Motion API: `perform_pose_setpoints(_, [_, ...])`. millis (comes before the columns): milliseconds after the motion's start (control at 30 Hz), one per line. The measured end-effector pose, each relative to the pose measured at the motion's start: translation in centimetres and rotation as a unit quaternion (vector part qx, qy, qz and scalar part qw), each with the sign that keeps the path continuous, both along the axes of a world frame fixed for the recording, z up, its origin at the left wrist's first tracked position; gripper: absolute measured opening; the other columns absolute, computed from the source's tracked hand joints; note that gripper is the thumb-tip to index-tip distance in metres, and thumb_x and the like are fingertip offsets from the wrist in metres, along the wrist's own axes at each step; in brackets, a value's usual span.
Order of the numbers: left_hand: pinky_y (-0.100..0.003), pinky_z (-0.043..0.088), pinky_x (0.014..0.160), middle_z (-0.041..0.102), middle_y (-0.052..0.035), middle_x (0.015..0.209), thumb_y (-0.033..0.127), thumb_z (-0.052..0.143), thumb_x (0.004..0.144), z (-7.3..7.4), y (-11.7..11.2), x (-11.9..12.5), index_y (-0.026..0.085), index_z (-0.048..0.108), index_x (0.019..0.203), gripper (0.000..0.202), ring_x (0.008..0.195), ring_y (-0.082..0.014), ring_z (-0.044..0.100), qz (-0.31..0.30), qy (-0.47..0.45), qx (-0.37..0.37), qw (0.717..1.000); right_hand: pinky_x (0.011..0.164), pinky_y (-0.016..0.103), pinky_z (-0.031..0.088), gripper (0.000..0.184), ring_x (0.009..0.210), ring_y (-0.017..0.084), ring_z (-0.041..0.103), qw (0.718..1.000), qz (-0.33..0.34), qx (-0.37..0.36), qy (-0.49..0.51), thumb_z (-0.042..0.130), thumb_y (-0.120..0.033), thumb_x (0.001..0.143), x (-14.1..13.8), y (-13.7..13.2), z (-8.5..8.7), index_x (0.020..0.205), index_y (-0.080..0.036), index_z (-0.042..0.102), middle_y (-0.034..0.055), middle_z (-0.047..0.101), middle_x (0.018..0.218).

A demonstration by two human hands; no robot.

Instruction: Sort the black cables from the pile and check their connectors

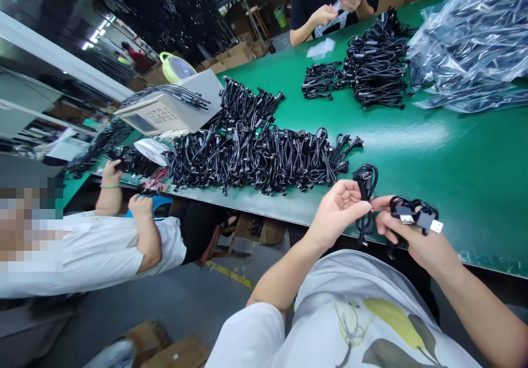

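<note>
My left hand (339, 209) is closed on a coiled black USB cable (366, 180), its loop standing up above the thumb and its lower end hanging below. Just to the right, my right hand (416, 239) is closed too, with folded black USB cables (427, 214) lying over its fingers. Two metal plugs show on that bundle, pointing right. The fingertips of both hands nearly meet above the table's front edge. Left of my hands, a long row of bundled black cables (268, 159) covers the front of the table.
Across the green table (412, 148), a co-worker's hands (336, 7) hold a small clear bag. More cable bundles (377, 62) lie beside a large plastic bag (470, 43). A beige tester (165, 115) stands left, near another co-worker in white (111, 247). Cardboard boxes (173, 351) sit on the floor.
</note>
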State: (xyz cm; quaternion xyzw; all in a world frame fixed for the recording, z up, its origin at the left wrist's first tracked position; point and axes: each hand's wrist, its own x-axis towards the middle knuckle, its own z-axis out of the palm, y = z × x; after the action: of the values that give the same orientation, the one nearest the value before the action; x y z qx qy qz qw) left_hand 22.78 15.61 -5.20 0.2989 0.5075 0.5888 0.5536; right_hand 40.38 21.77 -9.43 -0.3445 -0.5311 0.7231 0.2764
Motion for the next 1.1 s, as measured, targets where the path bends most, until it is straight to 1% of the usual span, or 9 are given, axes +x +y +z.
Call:
perform_pose_setpoints(67, [-0.026, 0.05, 0.086, 0.064, -0.0007, 0.091, 0.041, 0.09, 0.074, -0.7, -1.0, 0.4, 0.019, 0.06, 0.103, 0.048, 0.084, -0.0122, 0.061, 0.014, 0.004, -0.002, 1.0, 0.053, 0.028, 0.046, 0.036, 0.058, 0.015, 0.057, 0.998, 0.004, 0.039, -0.047, 0.086, -0.044, 0.079, -0.5, -0.7, 0.3, 0.105, -0.023, 0.074, 0.0007, 0.071, 0.078])
perform_pose_setpoints(133, [-0.028, 0.049, 0.088, 0.063, -0.0017, 0.095, 0.045, 0.087, 0.077, -1.2, -1.7, 0.1, 0.019, 0.059, 0.107, 0.048, 0.088, -0.0132, 0.059, 0.007, 0.022, 0.003, 1.0, 0.059, 0.029, 0.052, 0.034, 0.067, 0.019, 0.065, 0.993, -0.003, 0.087, -0.085, 0.089, -0.043, 0.075, -0.9, -1.2, 0.3, 0.098, -0.024, 0.073, 0.0017, 0.074, 0.084])
perform_pose_setpoints(267, [-0.033, 0.052, 0.092, 0.064, -0.0076, 0.114, 0.056, 0.078, 0.084, -1.4, -2.6, -1.8, 0.022, 0.057, 0.132, 0.063, 0.098, -0.0183, 0.061, 0.017, 0.061, 0.026, 0.998, 0.066, 0.031, 0.056, 0.029, 0.072, 0.023, 0.069, 0.985, 0.043, 0.123, -0.117, 0.085, -0.044, 0.08, -0.9, -1.7, -0.2, 0.098, -0.024, 0.074, 0.002, 0.077, 0.086])
perform_pose_setpoints(333, [-0.034, 0.053, 0.094, 0.064, -0.0089, 0.12, 0.056, 0.077, 0.084, -1.4, -3.1, -2.7, 0.025, 0.056, 0.14, 0.067, 0.105, -0.0209, 0.062, 0.019, 0.071, 0.033, 0.997, 0.068, 0.031, 0.057, 0.027, 0.073, 0.023, 0.07, 0.982, 0.072, 0.13, -0.12, 0.082, -0.044, 0.083, -0.7, -1.9, -0.5, 0.099, -0.024, 0.074, 0.0027, 0.078, 0.089])
perform_pose_setpoints(433, [-0.034, 0.055, 0.095, 0.065, -0.0091, 0.122, 0.049, 0.078, 0.086, -1.6, -3.5, -3.5, 0.025, 0.061, 0.137, 0.059, 0.111, -0.0226, 0.062, 0.007, 0.078, 0.031, 0.996, 0.069, 0.028, 0.057, 0.023, 0.073, 0.021, 0.07, 0.974, 0.089, 0.168, -0.123, 0.081, -0.043, 0.086, -0.5, -2.2, -0.5, 0.095, -0.024, 0.072, 0.0017, 0.076, 0.086])
perform_pose_setpoints(567, [-0.034, 0.055, 0.098, 0.066, -0.0095, 0.128, 0.043, 0.076, 0.088, -2.0, -3.7, -3.6, 0.024, 0.065, 0.133, 0.05, 0.116, -0.023, 0.062, 0.009, 0.071, 0.031, 0.997, 0.065, 0.024, 0.054, 0.022, 0.069, 0.018, 0.067, 0.966, 0.094, 0.199, -0.14, 0.081, -0.041, 0.086, -0.5, -2.5, -0.1, 0.093, -0.024, 0.069, -0.0006, 0.072, 0.081])
perform_pose_setpoints(867, [-0.033, 0.054, 0.1, 0.066, -0.008, 0.128, 0.038, 0.077, 0.088, -2.4, -3.4, -3.9, 0.025, 0.067, 0.13, 0.045, 0.116, -0.0212, 0.063, 0.012, 0.049, 0.039, 0.998, 0.06, 0.025, 0.052, 0.026, 0.065, 0.018, 0.063, 0.966, 0.102, 0.176, -0.157, 0.08, -0.046, 0.084, -0.9, -2.4, 0.2, 0.088, -0.023, 0.069, 0.0009, 0.071, 0.077])
perform_pose_setpoints(1000, [-0.033, 0.053, 0.099, 0.071, -0.0073, 0.115, 0.039, 0.081, 0.084, -2.3, -3.2, -3.7, 0.023, 0.071, 0.123, 0.043, 0.107, -0.0199, 0.065, -0.009, 0.046, 0.029, 0.999, 0.055, 0.028, 0.049, 0.031, 0.059, 0.018, 0.059, 0.982, 0.097, 0.093, -0.132, 0.085, -0.047, 0.08, -1.2, -2.2, -0.7, 0.094, -0.024, 0.071, -0.001, 0.064, 0.067])
perform_pose_setpoints(1100, [-0.034, 0.054, 0.097, 0.072, -0.0064, 0.106, 0.042, 0.085, 0.08, -2.4, -3.0, -3.4, 0.022, 0.072, 0.117, 0.044, 0.099, -0.0187, 0.066, -0.017, 0.048, 0.021, 0.998, 0.048, 0.028, 0.043, 0.034, 0.05, 0.015, 0.049, 0.991, 0.082, 0.021, -0.106, 0.082, -0.053, 0.082, -1.6, -2.0, -1.2, 0.082, -0.023, 0.066, -0.0036, 0.055, 0.057])
